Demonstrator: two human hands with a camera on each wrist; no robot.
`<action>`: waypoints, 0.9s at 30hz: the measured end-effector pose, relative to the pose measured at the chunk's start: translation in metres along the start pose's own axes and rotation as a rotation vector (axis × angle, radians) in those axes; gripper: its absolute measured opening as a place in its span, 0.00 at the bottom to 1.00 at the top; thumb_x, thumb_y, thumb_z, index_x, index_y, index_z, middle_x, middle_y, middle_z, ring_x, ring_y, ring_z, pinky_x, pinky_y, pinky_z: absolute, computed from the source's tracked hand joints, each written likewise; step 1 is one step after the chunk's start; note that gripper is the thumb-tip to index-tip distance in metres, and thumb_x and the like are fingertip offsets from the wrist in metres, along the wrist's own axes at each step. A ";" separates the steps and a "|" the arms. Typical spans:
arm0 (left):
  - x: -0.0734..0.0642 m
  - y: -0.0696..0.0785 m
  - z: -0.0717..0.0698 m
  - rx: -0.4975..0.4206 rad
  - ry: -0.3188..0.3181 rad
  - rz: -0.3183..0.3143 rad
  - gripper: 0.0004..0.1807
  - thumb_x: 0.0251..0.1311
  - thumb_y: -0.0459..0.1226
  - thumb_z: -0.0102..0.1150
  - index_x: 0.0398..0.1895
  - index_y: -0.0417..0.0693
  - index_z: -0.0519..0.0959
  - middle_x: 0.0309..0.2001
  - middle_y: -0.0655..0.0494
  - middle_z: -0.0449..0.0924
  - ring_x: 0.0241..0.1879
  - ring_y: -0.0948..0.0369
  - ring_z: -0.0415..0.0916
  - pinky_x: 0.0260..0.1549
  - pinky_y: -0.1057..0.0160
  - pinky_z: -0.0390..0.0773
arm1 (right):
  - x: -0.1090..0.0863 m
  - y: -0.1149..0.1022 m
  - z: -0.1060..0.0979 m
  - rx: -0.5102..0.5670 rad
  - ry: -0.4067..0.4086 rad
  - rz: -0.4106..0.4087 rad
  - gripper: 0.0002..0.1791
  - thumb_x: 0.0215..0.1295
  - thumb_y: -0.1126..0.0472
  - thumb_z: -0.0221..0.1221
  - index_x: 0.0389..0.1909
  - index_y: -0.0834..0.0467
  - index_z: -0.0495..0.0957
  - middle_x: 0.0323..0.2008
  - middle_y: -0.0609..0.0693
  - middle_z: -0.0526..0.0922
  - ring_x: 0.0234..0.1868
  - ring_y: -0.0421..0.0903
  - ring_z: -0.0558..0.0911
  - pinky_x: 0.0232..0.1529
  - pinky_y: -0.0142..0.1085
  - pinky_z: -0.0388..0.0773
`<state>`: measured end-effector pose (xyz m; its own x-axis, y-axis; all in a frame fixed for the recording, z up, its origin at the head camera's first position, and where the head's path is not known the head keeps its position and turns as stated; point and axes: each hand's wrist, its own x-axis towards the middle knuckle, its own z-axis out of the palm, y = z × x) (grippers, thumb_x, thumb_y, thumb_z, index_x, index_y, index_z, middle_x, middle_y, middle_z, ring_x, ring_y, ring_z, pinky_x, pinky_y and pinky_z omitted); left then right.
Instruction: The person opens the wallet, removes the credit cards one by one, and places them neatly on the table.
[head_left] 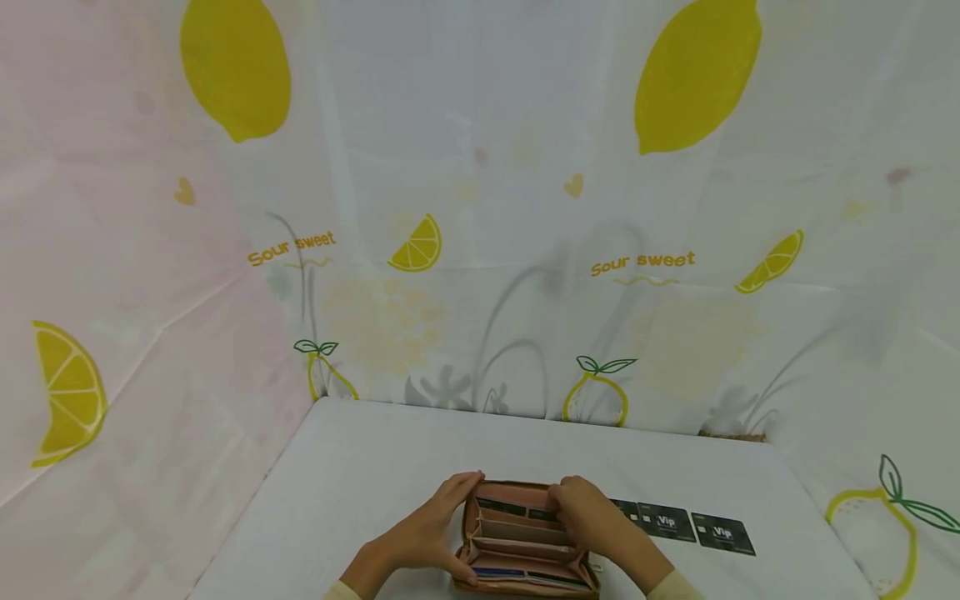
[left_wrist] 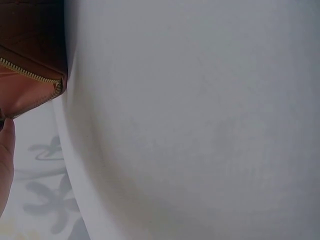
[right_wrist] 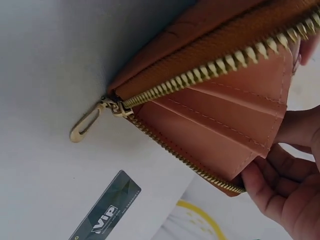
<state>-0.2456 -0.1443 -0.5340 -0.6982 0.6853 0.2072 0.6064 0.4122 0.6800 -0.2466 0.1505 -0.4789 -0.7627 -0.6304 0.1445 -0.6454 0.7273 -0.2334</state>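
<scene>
A brown zip-around wallet (head_left: 525, 530) is spread wide on the white table, its pink inner compartments facing up. Dark cards (head_left: 501, 506) sit in its far slots, and more cards (head_left: 551, 576) show in the near ones. My left hand (head_left: 431, 529) holds the wallet's left end, thumb on the near side and fingers at the far corner. With curled fingers, my right hand (head_left: 592, 512) grips the far right part by the card slots; whether a card is also between those fingers is hidden. In the right wrist view the gold zipper pull (right_wrist: 87, 122) hangs free.
To the right of the wallet, several black Vip cards (head_left: 722, 533) lie in a row on the white table (head_left: 360, 475). A lemon-printed cloth (head_left: 495, 333) stands as a wall behind and at both sides.
</scene>
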 end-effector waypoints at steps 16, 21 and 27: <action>-0.001 0.001 -0.003 -0.013 0.002 -0.002 0.69 0.37 0.63 0.74 0.79 0.57 0.41 0.73 0.54 0.47 0.71 0.50 0.52 0.61 0.47 0.68 | -0.003 0.000 -0.011 0.014 0.042 -0.027 0.11 0.60 0.72 0.63 0.33 0.54 0.74 0.30 0.41 0.69 0.33 0.39 0.69 0.32 0.34 0.73; 0.000 0.003 -0.004 -0.013 0.000 -0.004 0.69 0.37 0.63 0.74 0.79 0.57 0.41 0.73 0.54 0.47 0.71 0.50 0.52 0.62 0.47 0.68 | -0.005 0.001 -0.020 0.064 0.003 0.021 0.14 0.52 0.76 0.64 0.32 0.55 0.77 0.29 0.44 0.75 0.33 0.42 0.75 0.31 0.36 0.77; -0.001 0.002 -0.003 -0.008 -0.004 -0.011 0.69 0.38 0.62 0.74 0.79 0.56 0.41 0.73 0.54 0.47 0.71 0.50 0.52 0.62 0.47 0.67 | -0.006 0.014 -0.017 0.257 0.063 0.041 0.10 0.57 0.74 0.65 0.31 0.54 0.83 0.28 0.41 0.80 0.27 0.34 0.76 0.28 0.31 0.77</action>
<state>-0.2444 -0.1464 -0.5302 -0.7035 0.6830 0.1965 0.5955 0.4155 0.6876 -0.2514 0.1688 -0.4667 -0.7941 -0.5781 0.1877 -0.5885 0.6539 -0.4754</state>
